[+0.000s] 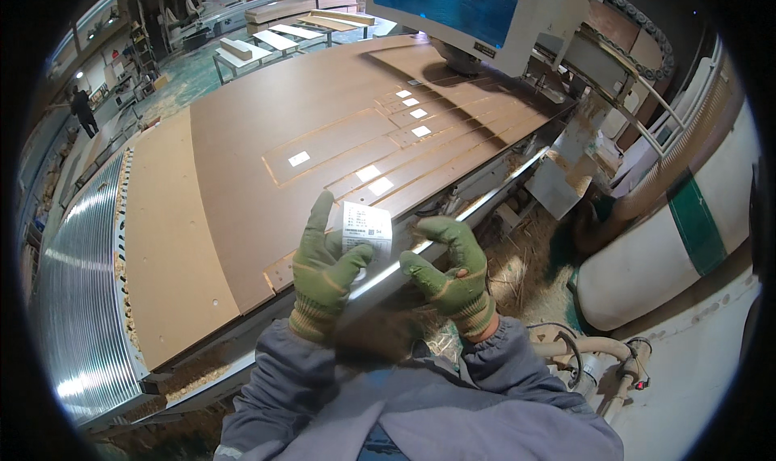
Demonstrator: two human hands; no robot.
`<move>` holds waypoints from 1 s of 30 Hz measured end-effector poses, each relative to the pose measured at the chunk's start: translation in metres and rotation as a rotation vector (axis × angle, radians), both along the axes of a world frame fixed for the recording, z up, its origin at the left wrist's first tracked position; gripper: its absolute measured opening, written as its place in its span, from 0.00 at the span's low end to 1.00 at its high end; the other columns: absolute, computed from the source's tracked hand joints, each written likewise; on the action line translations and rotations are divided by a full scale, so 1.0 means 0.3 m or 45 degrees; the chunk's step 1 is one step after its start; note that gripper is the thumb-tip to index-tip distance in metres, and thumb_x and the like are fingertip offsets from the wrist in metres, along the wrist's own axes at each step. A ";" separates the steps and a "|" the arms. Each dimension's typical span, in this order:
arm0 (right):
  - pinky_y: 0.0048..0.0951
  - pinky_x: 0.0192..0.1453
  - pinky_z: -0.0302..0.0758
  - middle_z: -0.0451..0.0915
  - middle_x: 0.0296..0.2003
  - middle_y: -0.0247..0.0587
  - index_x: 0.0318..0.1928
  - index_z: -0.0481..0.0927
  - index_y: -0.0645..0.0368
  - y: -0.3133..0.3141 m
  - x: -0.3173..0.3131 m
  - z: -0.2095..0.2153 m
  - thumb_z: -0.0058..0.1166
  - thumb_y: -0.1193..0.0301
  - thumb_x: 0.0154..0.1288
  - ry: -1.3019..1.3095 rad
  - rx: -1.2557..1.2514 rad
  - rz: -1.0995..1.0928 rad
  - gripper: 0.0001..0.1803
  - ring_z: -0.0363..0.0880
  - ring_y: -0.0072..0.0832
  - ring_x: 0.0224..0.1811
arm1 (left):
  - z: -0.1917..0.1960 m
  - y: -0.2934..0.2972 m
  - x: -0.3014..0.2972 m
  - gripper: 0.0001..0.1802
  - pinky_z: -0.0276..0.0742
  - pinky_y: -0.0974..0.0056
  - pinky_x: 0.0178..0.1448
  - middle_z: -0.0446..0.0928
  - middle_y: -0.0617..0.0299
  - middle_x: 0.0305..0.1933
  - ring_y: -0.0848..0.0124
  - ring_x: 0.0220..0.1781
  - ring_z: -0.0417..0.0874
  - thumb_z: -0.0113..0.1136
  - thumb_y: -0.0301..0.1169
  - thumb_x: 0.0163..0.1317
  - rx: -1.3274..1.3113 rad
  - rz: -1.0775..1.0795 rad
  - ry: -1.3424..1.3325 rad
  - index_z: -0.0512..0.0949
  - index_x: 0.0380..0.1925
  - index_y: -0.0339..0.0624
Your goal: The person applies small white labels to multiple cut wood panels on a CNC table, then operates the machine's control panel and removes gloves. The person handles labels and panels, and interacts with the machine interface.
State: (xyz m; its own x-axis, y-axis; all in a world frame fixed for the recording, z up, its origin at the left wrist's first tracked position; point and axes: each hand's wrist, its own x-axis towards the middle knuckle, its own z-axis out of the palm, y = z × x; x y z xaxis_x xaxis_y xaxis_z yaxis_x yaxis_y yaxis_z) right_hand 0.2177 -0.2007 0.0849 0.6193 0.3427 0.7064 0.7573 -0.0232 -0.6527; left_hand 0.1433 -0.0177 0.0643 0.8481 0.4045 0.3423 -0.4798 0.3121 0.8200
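Note:
My left hand [318,273], in a green knit glove, pinches a printed white paper label [368,223] between thumb and fingers, its index finger stretched upward. Just right of the label, my right hand [454,279], gloved alike, has thumb and index finger apart with nothing between them; the other fingers curl in. A small worn spot shows on that glove. Beyond both hands lies a large brown board [242,129] with routed grooves outlining panels. Several white labels lie on it, among them one at the left [299,158] and one nearer me [380,186].
A cutting machine's gantry with a blue panel [453,4] stands over the board's far end. A tan sheet [174,226] and a ribbed metal surface [85,275] lie at left. Right are hoses [594,346] and a white-green bag [655,271]. A person [82,111] stands far left.

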 end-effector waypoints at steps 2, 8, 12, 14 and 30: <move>0.33 0.59 0.79 0.81 0.56 0.46 0.59 0.80 0.63 -0.031 0.031 0.019 0.78 0.71 0.54 -0.237 -0.061 -0.046 0.32 0.82 0.34 0.54 | 0.006 -0.020 0.000 0.50 0.86 0.63 0.50 0.86 0.48 0.47 0.67 0.45 0.89 0.63 0.14 0.62 -0.007 -0.003 -0.012 0.47 0.80 0.35; 0.43 0.65 0.75 0.77 0.59 0.51 0.60 0.81 0.59 -0.037 0.058 0.044 0.78 0.65 0.50 -0.305 -0.203 0.109 0.36 0.77 0.46 0.61 | 0.030 -0.079 -0.004 0.49 0.86 0.65 0.49 0.86 0.49 0.47 0.69 0.45 0.88 0.64 0.14 0.62 -0.020 -0.046 0.009 0.49 0.80 0.36; 0.46 0.60 0.77 0.81 0.53 0.48 0.55 0.83 0.57 -0.031 0.077 0.042 0.76 0.66 0.50 -0.437 -0.310 0.142 0.29 0.79 0.47 0.55 | 0.030 -0.092 -0.023 0.47 0.84 0.61 0.56 0.83 0.48 0.52 0.65 0.52 0.86 0.63 0.15 0.64 0.026 -0.123 0.041 0.50 0.80 0.35; 0.45 0.56 0.78 0.83 0.49 0.45 0.51 0.84 0.57 -0.031 0.078 0.030 0.75 0.66 0.51 -0.433 -0.352 0.174 0.26 0.81 0.45 0.51 | 0.021 -0.089 -0.036 0.46 0.83 0.60 0.59 0.82 0.47 0.53 0.64 0.54 0.85 0.63 0.15 0.65 0.093 -0.168 0.062 0.50 0.79 0.34; 0.39 0.47 0.80 0.85 0.41 0.42 0.43 0.87 0.59 -0.058 0.026 0.012 0.69 0.70 0.58 -0.400 -0.313 0.376 0.12 0.83 0.42 0.42 | -0.010 -0.055 -0.134 0.25 0.85 0.64 0.54 0.86 0.53 0.48 0.69 0.48 0.87 0.59 0.16 0.64 0.802 0.068 0.178 0.75 0.63 0.32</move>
State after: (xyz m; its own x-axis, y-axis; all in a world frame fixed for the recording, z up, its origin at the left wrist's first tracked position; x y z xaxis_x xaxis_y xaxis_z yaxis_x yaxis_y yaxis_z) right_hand 0.2254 -0.2182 0.0885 0.2408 0.6514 0.7196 0.9140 0.0972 -0.3939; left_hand 0.1031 -0.0342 0.0613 0.8861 0.2048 0.4158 -0.3570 -0.2707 0.8940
